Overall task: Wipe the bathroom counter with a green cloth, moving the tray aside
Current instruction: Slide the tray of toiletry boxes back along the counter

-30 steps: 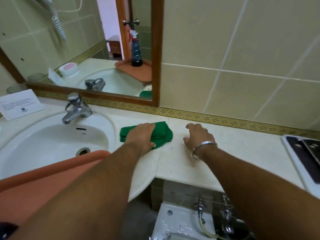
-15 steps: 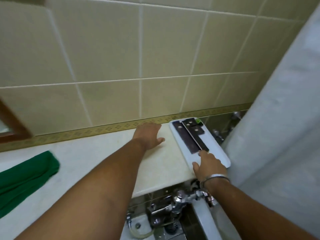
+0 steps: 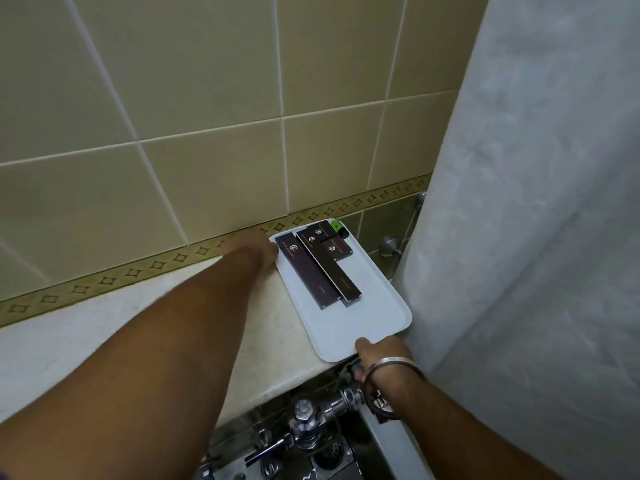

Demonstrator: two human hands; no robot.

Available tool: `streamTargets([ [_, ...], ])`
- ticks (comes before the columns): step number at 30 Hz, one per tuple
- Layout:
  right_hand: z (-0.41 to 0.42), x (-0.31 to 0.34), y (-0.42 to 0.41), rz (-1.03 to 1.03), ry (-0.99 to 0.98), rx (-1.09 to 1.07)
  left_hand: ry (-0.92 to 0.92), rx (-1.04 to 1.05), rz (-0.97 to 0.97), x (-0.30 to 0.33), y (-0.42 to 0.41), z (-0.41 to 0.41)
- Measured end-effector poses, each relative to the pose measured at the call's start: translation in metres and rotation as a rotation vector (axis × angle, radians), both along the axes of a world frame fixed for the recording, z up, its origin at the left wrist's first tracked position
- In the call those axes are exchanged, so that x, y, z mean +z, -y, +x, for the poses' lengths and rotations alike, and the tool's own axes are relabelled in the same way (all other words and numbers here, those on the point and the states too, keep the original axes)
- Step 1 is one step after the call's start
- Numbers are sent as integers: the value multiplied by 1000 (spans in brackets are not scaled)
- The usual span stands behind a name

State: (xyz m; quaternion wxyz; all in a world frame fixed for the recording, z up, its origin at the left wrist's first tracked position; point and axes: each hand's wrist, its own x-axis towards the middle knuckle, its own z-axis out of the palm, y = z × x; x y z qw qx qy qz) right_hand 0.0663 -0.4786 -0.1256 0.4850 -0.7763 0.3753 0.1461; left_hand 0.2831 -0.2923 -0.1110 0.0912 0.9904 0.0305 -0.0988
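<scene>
Gripping the white tray [image 3: 349,327] at opposite ends, both hands are committed to the move-aside step. The right hand [image 3: 382,355] pinches the near rim, thumb on top and fingers hidden under the edge. The left hand [image 3: 258,249] rests against the far-left corner; whether its fingers are curled round the rim or merely pressed to it cannot be told. The tray sits at the right end of the tabletop [image 3: 138,327], near end overhanging the edge, just beside the shower curtain [image 3: 540,237]. It carries dark boxes [image 3: 311,271] and a small green-capped item [image 3: 337,226] at the far end. The green cloth is not in view. Judgement: tray not yet relocated; the surface beneath it remains to be wiped. The loose boxes may slide if it is tilted.
</scene>
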Motion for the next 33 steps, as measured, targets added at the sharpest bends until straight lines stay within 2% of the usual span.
streamTargets([
  [3,-4,-16,6,49,-55,-43,-71,-3,6,-21,12,1],
  [5,-1,-20,8,70,-23,-112,-73,-2,-5,-23,12,5],
  [9,20,-15,30,-56,119,-177,23,43,-124,-10,23,19],
  [11,23,-17,46,-129,135,-152,9,68,-208,-16,29,13],
  [16,-5,-32,67,-227,79,46,-138,228,-365,-40,5,-52],
  [20,-9,-15,82,-301,107,282,-293,492,-760,-31,-27,-115],
  [22,2,1,83,-353,116,390,-438,545,-847,-18,-46,-145],
  [24,17,17,73,-372,113,458,-541,580,-869,-1,-70,-172],
  [27,38,35,33,-376,103,581,-578,640,-823,16,-114,-205],
  [33,75,42,-72,-431,59,793,-399,831,-821,30,-199,-228],
])
